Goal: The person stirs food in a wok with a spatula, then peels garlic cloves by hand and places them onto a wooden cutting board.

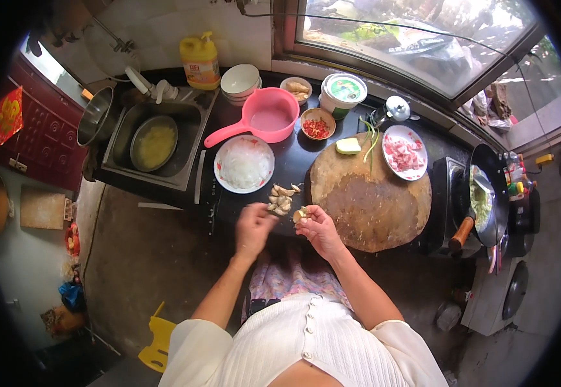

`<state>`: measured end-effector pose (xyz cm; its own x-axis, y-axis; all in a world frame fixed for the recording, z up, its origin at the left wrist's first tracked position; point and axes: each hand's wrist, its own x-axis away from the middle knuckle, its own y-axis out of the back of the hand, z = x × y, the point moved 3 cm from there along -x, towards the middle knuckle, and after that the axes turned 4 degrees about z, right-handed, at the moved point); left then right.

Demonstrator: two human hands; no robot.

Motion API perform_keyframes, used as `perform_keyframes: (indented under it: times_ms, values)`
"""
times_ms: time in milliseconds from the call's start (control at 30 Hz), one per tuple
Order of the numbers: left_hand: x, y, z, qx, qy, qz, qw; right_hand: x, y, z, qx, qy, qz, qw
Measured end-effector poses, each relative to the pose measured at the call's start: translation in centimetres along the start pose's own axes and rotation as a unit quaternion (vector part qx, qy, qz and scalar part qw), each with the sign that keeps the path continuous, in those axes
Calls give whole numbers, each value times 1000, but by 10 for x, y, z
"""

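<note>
My right hand point(318, 227) pinches a piece of ginger or garlic point(300, 215) between thumb and fingers, just off the left edge of the round wooden chopping board point(372, 208). My left hand point(255, 227) is a little blurred, its fingers bent; whether anything is in them cannot be told. Garlic cloves point(280, 198) lie in a heap on the dark counter, beyond and between both hands. On the board's far part are a cut piece of pale green vegetable point(348, 146), green onion stalks point(372, 145) and a plate of sliced raw meat point(405, 153).
Behind the garlic stand a plate of whitish translucent food point(244, 164), a pink ladle point(273, 116) and a bowl of chopped red chillies point(317, 124). A sink point(188, 140) holding a metal bowl point(154, 143) is at left. A wok point(498, 193) sits on the stove at right.
</note>
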<state>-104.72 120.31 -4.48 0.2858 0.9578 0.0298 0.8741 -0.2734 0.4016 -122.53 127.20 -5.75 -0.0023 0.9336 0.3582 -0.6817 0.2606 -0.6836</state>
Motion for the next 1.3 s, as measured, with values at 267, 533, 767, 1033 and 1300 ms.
perform_keyframes:
  times_ms: [267, 533, 767, 1033, 1300]
  values:
    - [-3, -14, -21, 100, -10, 160, 982, -6, -9, -2, 10, -83, 56, 995]
    - [-7, -21, 7, 197, 28, 128, 972, -36, -8, -17, 184, -34, 12, 982]
    - [-3, -36, 33, 553, 118, 35, 824, -56, -15, -31, 115, -53, -40, 991]
    - [-7, -33, 59, 623, 137, -66, 767, -55, -10, -33, 93, -28, -154, 983]
    - [-12, -37, 47, 357, 82, -13, 930, -56, -7, -22, 93, -17, -164, 982]
